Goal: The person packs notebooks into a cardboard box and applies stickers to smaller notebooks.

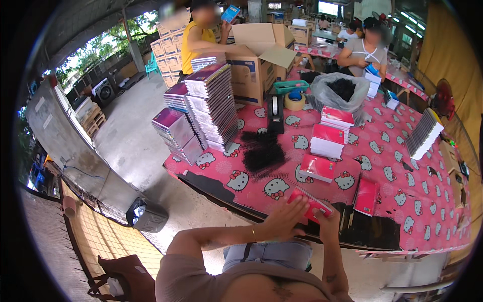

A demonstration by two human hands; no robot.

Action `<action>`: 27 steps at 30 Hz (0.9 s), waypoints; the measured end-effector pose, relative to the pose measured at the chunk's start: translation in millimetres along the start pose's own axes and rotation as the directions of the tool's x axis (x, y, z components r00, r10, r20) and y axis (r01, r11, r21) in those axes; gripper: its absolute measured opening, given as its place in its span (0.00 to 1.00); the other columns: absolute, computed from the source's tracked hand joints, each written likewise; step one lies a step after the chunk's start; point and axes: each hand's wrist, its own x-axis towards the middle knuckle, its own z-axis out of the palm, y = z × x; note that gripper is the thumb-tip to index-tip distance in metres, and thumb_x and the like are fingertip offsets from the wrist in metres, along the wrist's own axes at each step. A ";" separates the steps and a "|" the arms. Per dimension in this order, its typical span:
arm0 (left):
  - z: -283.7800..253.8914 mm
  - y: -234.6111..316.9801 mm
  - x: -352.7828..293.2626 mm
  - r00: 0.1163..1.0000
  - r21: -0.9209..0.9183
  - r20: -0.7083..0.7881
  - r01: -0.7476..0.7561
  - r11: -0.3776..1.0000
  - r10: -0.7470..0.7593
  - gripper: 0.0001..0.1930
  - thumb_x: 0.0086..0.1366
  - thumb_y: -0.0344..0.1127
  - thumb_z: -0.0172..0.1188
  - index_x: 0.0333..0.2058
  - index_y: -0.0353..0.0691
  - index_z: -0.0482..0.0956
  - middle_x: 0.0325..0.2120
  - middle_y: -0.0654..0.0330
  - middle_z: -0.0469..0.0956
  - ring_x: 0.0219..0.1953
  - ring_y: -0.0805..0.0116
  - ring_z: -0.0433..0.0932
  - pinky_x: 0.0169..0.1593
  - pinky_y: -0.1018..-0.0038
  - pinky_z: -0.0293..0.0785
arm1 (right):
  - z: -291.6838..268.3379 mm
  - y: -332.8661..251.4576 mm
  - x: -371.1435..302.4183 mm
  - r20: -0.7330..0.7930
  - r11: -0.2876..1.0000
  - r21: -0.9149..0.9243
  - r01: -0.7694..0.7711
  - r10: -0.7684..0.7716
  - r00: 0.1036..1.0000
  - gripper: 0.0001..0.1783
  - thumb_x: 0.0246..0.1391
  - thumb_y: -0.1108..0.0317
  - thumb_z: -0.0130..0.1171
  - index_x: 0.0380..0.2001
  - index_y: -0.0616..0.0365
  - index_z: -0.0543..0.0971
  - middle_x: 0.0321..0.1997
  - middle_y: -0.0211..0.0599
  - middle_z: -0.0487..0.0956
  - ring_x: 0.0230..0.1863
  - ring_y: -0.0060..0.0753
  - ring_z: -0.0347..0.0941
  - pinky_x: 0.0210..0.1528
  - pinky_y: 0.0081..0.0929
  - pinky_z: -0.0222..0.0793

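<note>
A red spiral notebook is tilted over the table's near edge, a row of coil loops along its far side. My right hand grips its right end. Stretched fingers of my left hand lie flat against its left end, the thumb apart. Just beyond are a red-covered stack of pages and two taller red-topped stacks, one of them a white block. Another red notebook lies to the right. Loose black binding coils are heaped left of the stacks.
Tall stacks of spiral notebooks stand at the table's left edge. Behind are a tape dispenser, a teal basket, a bag of black coils and an open carton. Two co-workers handle blue notebooks; a fan stands right.
</note>
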 end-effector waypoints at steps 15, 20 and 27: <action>17.7 1.7 -0.4 0.991 -0.055 -0.115 -0.073 0.996 0.067 0.48 0.62 0.68 0.50 0.67 0.31 0.57 0.68 0.42 0.57 0.72 0.45 0.50 0.68 0.39 0.41 | -10.9 12.9 19.8 0.032 0.949 -0.256 0.182 -0.180 0.983 0.21 0.55 0.78 0.59 0.54 0.66 0.77 0.49 0.36 0.82 0.47 0.23 0.75 0.51 0.22 0.71; 4.4 -8.0 38.3 0.989 0.046 -0.144 0.002 0.999 0.005 0.47 0.63 0.67 0.49 0.67 0.31 0.58 0.69 0.42 0.55 0.72 0.45 0.51 0.69 0.39 0.40 | -8.2 16.3 24.5 0.182 0.842 -0.465 0.272 -0.210 0.961 0.17 0.55 0.76 0.62 0.49 0.64 0.80 0.44 0.32 0.82 0.42 0.22 0.75 0.45 0.24 0.72; 11.5 1.9 30.9 0.997 -0.063 -0.074 -0.015 0.998 0.011 0.44 0.65 0.65 0.49 0.67 0.33 0.58 0.70 0.46 0.53 0.73 0.48 0.50 0.69 0.38 0.38 | -21.6 53.3 14.7 0.224 0.917 -0.342 0.205 -0.133 0.966 0.20 0.53 0.74 0.61 0.51 0.63 0.79 0.39 0.44 0.84 0.40 0.26 0.78 0.46 0.29 0.74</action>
